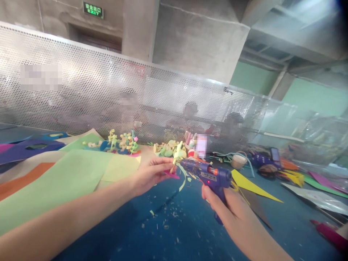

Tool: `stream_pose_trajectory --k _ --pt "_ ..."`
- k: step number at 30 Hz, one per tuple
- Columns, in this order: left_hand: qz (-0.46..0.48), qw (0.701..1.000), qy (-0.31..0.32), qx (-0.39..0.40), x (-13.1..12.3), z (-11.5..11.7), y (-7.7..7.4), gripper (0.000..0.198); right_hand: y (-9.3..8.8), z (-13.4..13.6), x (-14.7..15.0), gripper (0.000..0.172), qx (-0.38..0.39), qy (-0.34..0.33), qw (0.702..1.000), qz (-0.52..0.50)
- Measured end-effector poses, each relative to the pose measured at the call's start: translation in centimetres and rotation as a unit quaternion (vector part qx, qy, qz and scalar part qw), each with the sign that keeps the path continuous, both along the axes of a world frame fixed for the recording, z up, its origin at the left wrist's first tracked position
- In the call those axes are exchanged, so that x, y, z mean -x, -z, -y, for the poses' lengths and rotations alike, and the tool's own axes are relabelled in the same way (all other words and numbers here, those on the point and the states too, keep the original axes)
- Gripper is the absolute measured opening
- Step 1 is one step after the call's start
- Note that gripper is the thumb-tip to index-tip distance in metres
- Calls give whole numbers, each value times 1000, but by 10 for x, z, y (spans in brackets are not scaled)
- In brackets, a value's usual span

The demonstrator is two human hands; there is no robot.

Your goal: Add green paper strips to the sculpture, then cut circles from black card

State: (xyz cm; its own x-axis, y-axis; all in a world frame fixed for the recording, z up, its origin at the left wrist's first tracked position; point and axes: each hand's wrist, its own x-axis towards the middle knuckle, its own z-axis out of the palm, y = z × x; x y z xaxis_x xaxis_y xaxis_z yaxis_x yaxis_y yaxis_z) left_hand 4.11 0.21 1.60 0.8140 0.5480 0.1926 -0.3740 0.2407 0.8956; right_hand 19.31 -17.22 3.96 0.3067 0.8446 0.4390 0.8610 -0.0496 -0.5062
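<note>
My left hand [152,174] pinches a small paper craft piece [177,156], yellow-green curled strips on a pink base, held above the blue table [168,224]. My right hand [228,206] grips the handle of a purple hot glue gun [209,175]. The gun's nozzle points left and touches the paper piece near my left fingertips. A thin yellow paper strip [182,183] hangs down from the piece.
Large green, orange and purple paper sheets [62,177] lie at left. Finished paper figures [119,142] stand by the perforated metal screen [108,94]. Yellow paper triangles [251,185], a second glue gun [265,161] and scraps lie at right.
</note>
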Motion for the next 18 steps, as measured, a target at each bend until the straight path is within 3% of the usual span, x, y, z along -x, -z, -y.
stream_pose_trajectory --k 18 --pt "-1 1000 0 -14 0 -2 1 8 -5 0 3 45 -26 10 1000 15"
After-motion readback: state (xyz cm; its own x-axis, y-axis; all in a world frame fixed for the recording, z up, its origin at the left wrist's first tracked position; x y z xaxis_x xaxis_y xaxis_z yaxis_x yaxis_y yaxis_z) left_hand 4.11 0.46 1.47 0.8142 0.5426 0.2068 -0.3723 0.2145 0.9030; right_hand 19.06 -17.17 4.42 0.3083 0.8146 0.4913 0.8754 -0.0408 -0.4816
